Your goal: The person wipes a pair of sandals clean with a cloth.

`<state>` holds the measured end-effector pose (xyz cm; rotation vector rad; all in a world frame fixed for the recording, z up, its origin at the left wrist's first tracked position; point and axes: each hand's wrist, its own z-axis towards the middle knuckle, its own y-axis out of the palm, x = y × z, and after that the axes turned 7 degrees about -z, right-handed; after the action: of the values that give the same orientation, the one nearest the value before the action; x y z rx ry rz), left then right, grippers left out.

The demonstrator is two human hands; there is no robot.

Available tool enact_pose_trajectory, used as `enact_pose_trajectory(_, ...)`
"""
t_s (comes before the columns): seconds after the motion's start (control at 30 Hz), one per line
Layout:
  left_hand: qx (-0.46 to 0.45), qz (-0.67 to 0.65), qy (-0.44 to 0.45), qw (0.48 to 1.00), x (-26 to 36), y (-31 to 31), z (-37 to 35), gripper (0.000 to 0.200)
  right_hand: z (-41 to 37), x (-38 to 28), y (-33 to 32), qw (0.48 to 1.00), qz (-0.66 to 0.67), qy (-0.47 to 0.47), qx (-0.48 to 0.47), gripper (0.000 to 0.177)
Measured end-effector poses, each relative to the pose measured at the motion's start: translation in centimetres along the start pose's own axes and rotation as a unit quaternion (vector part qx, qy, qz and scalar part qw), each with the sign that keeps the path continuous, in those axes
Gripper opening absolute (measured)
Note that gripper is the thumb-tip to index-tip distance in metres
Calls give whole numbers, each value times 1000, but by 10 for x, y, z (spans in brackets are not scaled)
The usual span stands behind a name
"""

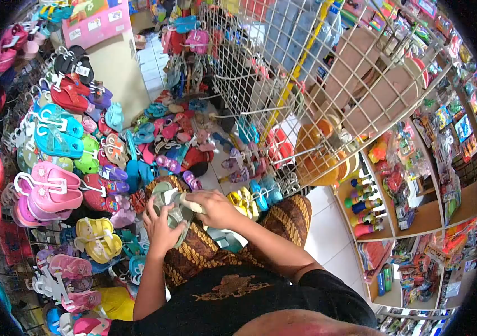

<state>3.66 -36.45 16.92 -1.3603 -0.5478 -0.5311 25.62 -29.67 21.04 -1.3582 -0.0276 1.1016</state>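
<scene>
A pair of grey-green sandals (163,191) is held over my lap, above brown patterned cloth (179,263). My left hand (163,228) grips the sandals from the near left side, its fingers spread over them. Close against their right side, my right hand (215,208) is closed around a small pale cream piece (192,205) whose kind I cannot make out. Below my right wrist lies a flat grey-green thing (228,241) on the lap, partly covered by my forearm.
Racks of hanging sandals stand on the left, with pink sandals (53,190) and yellow sandals (98,239) nearby. A heap of loose sandals (165,129) covers the floor ahead. A wire grid rack (283,106) rises at the front right. Shelves of packaged goods (412,235) line the right.
</scene>
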Motion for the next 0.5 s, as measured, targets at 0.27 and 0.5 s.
enact_pose_trajectory(0.27, -18, 32, -3, 999, 4, -5, -3, 58, -13, 10, 49, 989, -122, -63, -61, 43)
enact_pose_trajectory(0.5, -9, 2, -10, 1000, -5, 0, 0, 57, 14, 25, 13, 977, 92, 76, -174, 47)
